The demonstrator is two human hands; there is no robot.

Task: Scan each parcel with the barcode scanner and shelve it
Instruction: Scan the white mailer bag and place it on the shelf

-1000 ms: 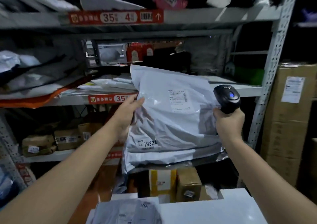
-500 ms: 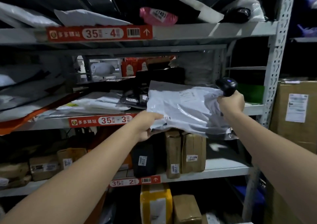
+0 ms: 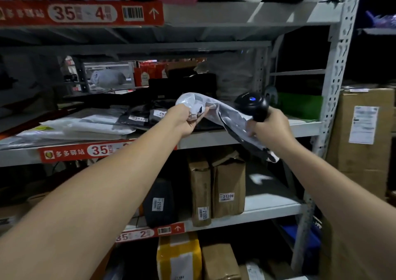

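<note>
A grey plastic mailer parcel (image 3: pixel 227 113) hangs crumpled over the front edge of the metal shelf (image 3: pixel 304 127) marked 35-3. My left hand (image 3: pixel 186 118) grips its bunched left end. My right hand (image 3: pixel 271 129) holds the black barcode scanner (image 3: pixel 251 106) by its handle, blue light on top, and also pinches the parcel's right side against it. The parcel's lower corner droops below the shelf edge.
White and black mailers (image 3: pixel 85 125) lie on the same shelf to the left. Brown parcels (image 3: pixel 228 185) and a black one (image 3: pixel 159 202) stand on shelf 35-2 below. A tall cardboard box (image 3: pixel 364 142) stands right of the rack upright (image 3: pixel 336 76). More parcels fill shelf 35-4 above.
Both hands have pushed the parcel up and forward onto shelf 35-3; it went from held flat and upright to bunched and folded. The view has moved closer to the rack.
</note>
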